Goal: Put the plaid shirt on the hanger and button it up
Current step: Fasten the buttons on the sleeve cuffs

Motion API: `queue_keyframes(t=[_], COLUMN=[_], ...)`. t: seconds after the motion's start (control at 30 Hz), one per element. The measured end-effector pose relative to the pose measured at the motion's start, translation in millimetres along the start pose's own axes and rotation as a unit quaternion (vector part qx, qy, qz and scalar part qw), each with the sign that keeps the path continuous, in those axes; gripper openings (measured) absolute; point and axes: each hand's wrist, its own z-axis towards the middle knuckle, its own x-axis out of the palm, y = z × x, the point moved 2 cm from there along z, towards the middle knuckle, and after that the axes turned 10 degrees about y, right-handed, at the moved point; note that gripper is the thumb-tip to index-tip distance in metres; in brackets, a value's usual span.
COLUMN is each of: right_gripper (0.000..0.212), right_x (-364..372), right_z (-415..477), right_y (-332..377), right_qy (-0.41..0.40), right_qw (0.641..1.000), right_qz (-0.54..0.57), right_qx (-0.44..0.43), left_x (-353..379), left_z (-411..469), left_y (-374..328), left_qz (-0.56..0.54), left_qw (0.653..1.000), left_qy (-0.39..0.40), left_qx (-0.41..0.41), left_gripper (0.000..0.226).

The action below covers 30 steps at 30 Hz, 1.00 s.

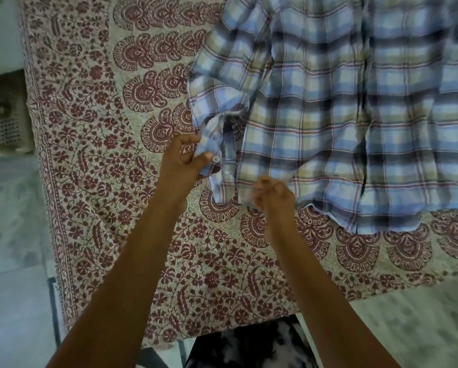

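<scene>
Status: plaid shirt [342,115] lies spread on the printed bedspread [103,115], lower hem [397,224] toward the person, body wrinkled and partly folded over itself. Left hand [181,163] pinches a bunched edge of the shirt, right at a white button [216,159]; whether that edge is a cuff or the front placket I cannot tell. Right hand [274,196] sits at the near hem with its fingers curled, but blur hides whether it holds any cloth. Hanger is not in view. My read is that the step is sorting out the fabric before hanging. To do it well, get both hands on clean edges rather than bunches, pull the twisted part flat, find the collar at the far end, and keep the plackets aligned so buttons meet their holes. The main risk is a twisted sleeve trapped under the body.
</scene>
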Motion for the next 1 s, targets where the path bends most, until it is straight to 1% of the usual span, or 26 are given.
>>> queue_keyframes(t=[0.03,0.1,0.13,0.2,0.23,0.3,0.33,0.37,0.4,0.43,0.47,0.53,0.6,0.63,0.7,0.73,0.83,0.9,1.0], right_gripper=[0.023,0.038,0.046,0.059,0.057,0.038,0.028,0.016,0.006,0.005,0.007,0.01,0.011,0.01,0.005,0.007,0.01,0.015,0.013], right_x=[4,16,23,33,37,44,44,42,38,33,28,16,10,10,12,13,16,17,18], right_z=[0,-1,-2,0,0,-1,-1,0,1,3,3,5,8,10,11,12,12,11,9], right_y=[-6,-17,-22,-30,-32,-31,-29,-28,-25,-23,-19,-13,-12,-12,-18,-21,-34,-43,-51], right_qy=[0.026,0.062,0.071,0.082,0.088,0.085,0.063,0.021,-0.029,-0.079,-0.118,-0.168,-0.176,-0.166,-0.137,-0.127,-0.097,-0.078,-0.066], right_qw=[0.997,0.983,0.977,0.971,0.97,0.966,0.969,0.977,0.985,0.988,0.986,0.976,0.964,0.962,0.964,0.966,0.97,0.975,0.975], right_qz=[-0.046,-0.076,-0.068,-0.027,0.01,0.116,0.15,0.153,0.144,0.13,0.117,0.059,-0.02,-0.046,-0.071,-0.078,-0.106,-0.12,-0.143], right_qx=[0.055,0.156,0.188,0.222,0.228,0.214,0.185,0.144,0.091,0.035,-0.022,-0.129,-0.196,-0.212,-0.216,-0.212,-0.194,-0.168,-0.155], left_x=[2,5,6,6,4,-1,-3,-6,-10,-15,-19,-23,-24,-23,-19,-18,-18,-21,-27], left_z=[-2,-3,-4,-5,-5,-5,-6,-6,-7,-8,-9,-11,-11,-9,-8,-7,-7,-8,-5], left_y=[3,5,5,4,3,2,2,3,4,5,7,17,35,45,62,71,89,96,99], left_qz=[-0.041,-0.098,-0.123,-0.184,-0.209,-0.226,-0.217,-0.192,-0.144,-0.074,0.012,0.158,0.233,0.267,0.335,0.353,0.375,0.425,0.497], left_qw=[0.999,0.994,0.991,0.979,0.972,0.965,0.968,0.975,0.986,0.996,0.999,0.984,0.969,0.961,0.94,0.934,0.922,0.898,0.859], left_qy=[0.014,0.041,0.055,0.086,0.103,0.124,0.122,0.108,0.079,0.037,-0.008,-0.06,-0.069,-0.066,-0.053,-0.05,-0.088,-0.108,-0.124], left_qx=[-0.008,-0.012,-0.004,0.016,0.026,0.039,0.038,0.034,0.033,0.035,0.044,0.052,0.038,0.036,0.033,0.026,-0.023,-0.042,-0.016], left_gripper=[0.024,0.021,0.021,0.02,0.019,0.02,0.021,0.024,0.027,0.03,0.031,0.029,0.027,0.028,0.032,0.034,0.031,0.026,0.023])
